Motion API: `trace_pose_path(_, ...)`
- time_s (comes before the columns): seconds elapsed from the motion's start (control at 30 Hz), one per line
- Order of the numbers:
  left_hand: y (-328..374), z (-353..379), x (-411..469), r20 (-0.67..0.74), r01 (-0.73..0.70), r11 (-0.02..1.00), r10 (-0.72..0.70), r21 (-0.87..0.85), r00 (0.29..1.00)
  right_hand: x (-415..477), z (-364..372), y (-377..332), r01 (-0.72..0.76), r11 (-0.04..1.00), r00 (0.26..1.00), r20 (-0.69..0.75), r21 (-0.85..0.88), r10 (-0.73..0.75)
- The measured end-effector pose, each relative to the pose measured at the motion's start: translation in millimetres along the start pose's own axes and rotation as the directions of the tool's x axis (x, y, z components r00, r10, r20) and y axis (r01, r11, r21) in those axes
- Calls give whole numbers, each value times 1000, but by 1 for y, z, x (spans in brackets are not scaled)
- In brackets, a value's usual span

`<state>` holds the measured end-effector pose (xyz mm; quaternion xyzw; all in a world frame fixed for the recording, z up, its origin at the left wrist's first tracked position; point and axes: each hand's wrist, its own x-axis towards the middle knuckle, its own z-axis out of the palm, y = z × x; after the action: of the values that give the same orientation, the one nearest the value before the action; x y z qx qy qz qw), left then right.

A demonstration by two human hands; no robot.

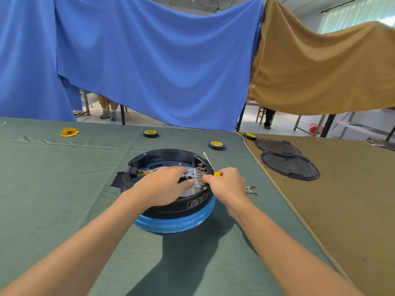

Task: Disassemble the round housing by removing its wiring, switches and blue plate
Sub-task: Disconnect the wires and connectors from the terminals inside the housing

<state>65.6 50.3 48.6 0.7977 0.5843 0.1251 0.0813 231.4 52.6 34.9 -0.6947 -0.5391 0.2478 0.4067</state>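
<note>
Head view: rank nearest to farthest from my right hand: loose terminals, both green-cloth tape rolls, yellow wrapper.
1. Loose terminals, beside right hand.
2. Nearer tape roll, behind housing.
3. Farther tape roll, back left.
4. Yellow wrapper, far left.

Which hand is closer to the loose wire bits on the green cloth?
Right. The right hand, pinching a yellow piece, is just left of the wire bits; the left hand lies farther left, over the housing.

Left grip point(165, 184) and right grip point(227, 185) side by side, both curled.
</note>
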Motion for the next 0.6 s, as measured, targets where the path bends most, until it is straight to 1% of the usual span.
trace_pose_path(0.07,8,6,-1,-9,52,998,-52,24,999,5,-2,1,22,1000,999,45,23,-23)
trace_pose_path(0.13,20,12,-2,31,90,994,-92,62,995,12,-6,1,41,998,994,104,42,-45)
trace_pose_path(0.17,25,13,-3,57,86,994,-90,66,994,16,-8,1,36,997,988,147,67,-46)
trace_pose_path(0.23,32,9,-6,94,49,998,-53,43,994,26,-14,0,26,994,968,245,108,-52)
trace_pose_path(0.3,31,0,-9,122,-11,998,4,54,993,34,-19,-1,40,995,948,310,96,-68)
trace_pose_path(0.37,26,-9,-12,130,-76,992,63,101,990,39,-21,-1,38,994,932,355,103,-72)
trace_pose_path(0.43,23,-9,-17,104,-130,988,121,82,987,42,-20,-2,61,995,928,362,84,-87)
trace_pose_path(0.5,25,-2,-25,77,-186,978,179,90,981,45,-18,-3,159,987,936,321,-12,-147)
trace_pose_path(0.53,27,4,-27,75,-201,973,193,117,978,45,-17,-3,231,967,939,284,-105,-194)
trace_pose_path(0.6,30,16,-26,77,-167,979,158,121,984,41,-21,-8,337,890,937,201,-308,-285)
